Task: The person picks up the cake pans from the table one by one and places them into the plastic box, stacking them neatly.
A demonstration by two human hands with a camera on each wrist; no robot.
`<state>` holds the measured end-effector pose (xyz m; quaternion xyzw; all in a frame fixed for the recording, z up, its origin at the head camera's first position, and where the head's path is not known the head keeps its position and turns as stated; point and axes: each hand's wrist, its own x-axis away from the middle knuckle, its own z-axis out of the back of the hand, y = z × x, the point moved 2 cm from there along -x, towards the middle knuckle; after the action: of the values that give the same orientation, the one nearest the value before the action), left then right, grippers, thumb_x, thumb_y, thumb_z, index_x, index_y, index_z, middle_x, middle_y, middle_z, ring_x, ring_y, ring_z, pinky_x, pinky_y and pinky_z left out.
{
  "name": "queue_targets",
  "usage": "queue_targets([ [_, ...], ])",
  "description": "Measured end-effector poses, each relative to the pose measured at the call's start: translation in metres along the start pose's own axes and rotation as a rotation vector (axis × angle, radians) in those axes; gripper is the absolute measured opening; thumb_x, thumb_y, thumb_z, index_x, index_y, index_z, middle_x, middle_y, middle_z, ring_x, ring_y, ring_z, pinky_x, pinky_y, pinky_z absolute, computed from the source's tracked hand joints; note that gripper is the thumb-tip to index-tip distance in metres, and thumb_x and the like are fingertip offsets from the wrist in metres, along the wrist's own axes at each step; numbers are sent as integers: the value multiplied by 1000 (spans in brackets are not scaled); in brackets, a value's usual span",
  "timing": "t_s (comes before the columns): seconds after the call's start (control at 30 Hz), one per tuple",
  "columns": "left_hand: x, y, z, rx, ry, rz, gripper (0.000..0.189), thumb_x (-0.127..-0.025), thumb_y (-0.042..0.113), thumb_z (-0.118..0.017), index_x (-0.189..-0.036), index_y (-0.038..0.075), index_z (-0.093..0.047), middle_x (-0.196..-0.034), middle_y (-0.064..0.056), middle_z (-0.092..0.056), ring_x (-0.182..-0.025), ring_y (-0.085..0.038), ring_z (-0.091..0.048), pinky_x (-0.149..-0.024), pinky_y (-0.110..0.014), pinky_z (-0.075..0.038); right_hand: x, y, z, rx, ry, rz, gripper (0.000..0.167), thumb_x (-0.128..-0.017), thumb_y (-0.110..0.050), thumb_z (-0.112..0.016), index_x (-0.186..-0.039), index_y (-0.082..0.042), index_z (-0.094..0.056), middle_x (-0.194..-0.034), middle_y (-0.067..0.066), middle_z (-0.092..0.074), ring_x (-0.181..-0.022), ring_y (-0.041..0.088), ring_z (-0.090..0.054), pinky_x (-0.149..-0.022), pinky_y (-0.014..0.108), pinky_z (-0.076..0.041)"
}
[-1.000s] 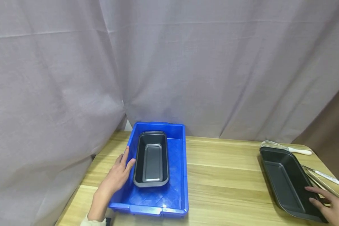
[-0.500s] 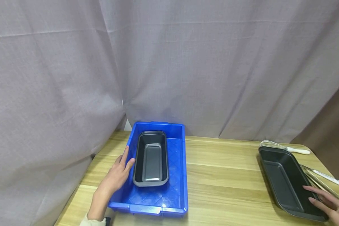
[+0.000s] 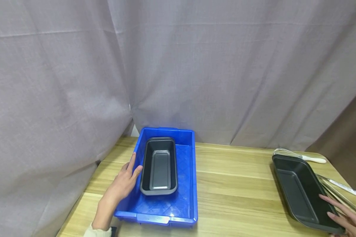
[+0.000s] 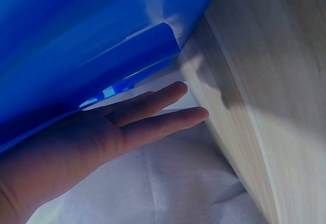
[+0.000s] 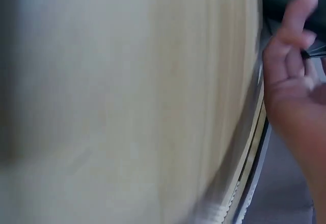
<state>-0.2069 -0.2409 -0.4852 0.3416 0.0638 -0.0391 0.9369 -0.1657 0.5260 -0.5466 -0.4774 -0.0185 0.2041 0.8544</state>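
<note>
A dark loaf pan (image 3: 160,168) stands inside a blue plastic bin (image 3: 186,184), toward its left side. My left hand (image 3: 122,186) rests against the bin's left rim in the head view, its fingers straight; the left wrist view shows the hand (image 4: 107,130) with fingers stretched out beside the blue wall. At the far right lies a larger dark baking pan (image 3: 295,187). My right hand (image 3: 351,219) is at its near right corner, fingers spread over the rim and partly cut off by the frame. Some fingers look bent in the right wrist view, where the hand (image 5: 293,79) is blurred.
Behind the larger pan lies a balloon whisk (image 3: 312,159) with a white handle. A white-handled utensil (image 3: 345,187) and long gold-coloured pieces (image 3: 335,192) lie along the pan's right side. A grey curtain (image 3: 225,72) hangs behind the wooden table (image 3: 234,184).
My right hand has shifted slightly to the right and down at the baking pan's corner, its fingers more spread. The left hand, bin and both pans stay put.
</note>
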Motion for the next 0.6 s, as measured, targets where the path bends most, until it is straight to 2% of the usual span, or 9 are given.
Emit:
queue_targets([
  [0.03,-3,-8,-5,-21,15,-14,79,-114,68,-29,-179,27,-10,-153,-46,-47,-135,-70,-52,-112,-78,-42,-1,-1,0,-120,-60,24,90,-113,14,-30,-167,-58,-21,-149,-45,-37,-88,-13,-59,-54,23,-59],
  [0.07,-3,-7,-4,-19,19,-16,79,-114,68,-29,-179,27,-10,-152,-46,-47,-134,-70,-52,-112,-78,-42,-1,-2,-2,-293,-137,40,90,-114,14,-26,-169,-57,-22,-145,-44,-43,-83,-6,-68,-62,29,-65],
  [0.13,1,2,2,-1,3,6,77,-116,62,-33,-179,21,-12,-154,-47,-45,-136,-70,-51,-113,-79,-41,-4,-3,-7,-343,-157,120,93,-110,20,-24,-175,-46,-15,-157,-47,-26,-129,-16,-56,-80,24,-65],
  [0.17,2,6,5,-2,-9,18,77,-117,60,-33,-179,20,-12,-156,-46,-44,-138,-70,-51,-114,-78,-40,-4,-3,-10,-538,-234,108,90,-112,17,-20,-174,-49,-17,-160,-43,-29,-146,-12,-46,-93,28,-64],
  [0.23,5,15,12,-4,-35,46,75,-119,53,-37,-178,15,-12,-159,-46,-42,-141,-68,-49,-117,-77,-39,-6,-2,-13,-949,-368,43,89,-113,11,-9,-169,-57,-26,-161,-34,-40,-143,14,-62,-107,37,-60],
  [0.3,7,23,17,12,-57,62,74,-119,49,-40,-177,11,-14,-161,-46,-40,-144,-68,-47,-119,-78,-36,-8,-2,-17,-739,-273,179,93,-108,19,-14,-174,-46,-22,-167,-26,-41,-147,-8,-47,-111,19,-50],
  [0.37,5,16,12,-3,-50,50,75,-119,53,-38,-178,16,-12,-161,-45,-40,-144,-68,-47,-118,-78,-37,-9,0,-20,-817,-302,217,96,-105,21,-9,-175,-45,-22,-169,-21,-43,-149,-5,-46,-116,16,-44],
  [0.47,-7,-17,-9,-27,-4,8,77,-116,62,-34,-179,27,-7,-160,-43,-43,-141,-67,-50,-115,-79,-40,-15,2,-25,-258,27,415,102,-93,32,-24,-178,-25,-18,-173,-29,-29,-148,-16,-32,-107,0,-21],
  [0.6,-26,-63,-34,-67,4,-5,78,-112,73,-28,-176,42,3,-164,-38,-43,-144,-65,-50,-114,-79,-41,-23,2,-29,-483,-71,518,104,-88,34,-15,-176,-21,-23,-175,-23,-29,-153,-12,-30,-117,4,-17],
])
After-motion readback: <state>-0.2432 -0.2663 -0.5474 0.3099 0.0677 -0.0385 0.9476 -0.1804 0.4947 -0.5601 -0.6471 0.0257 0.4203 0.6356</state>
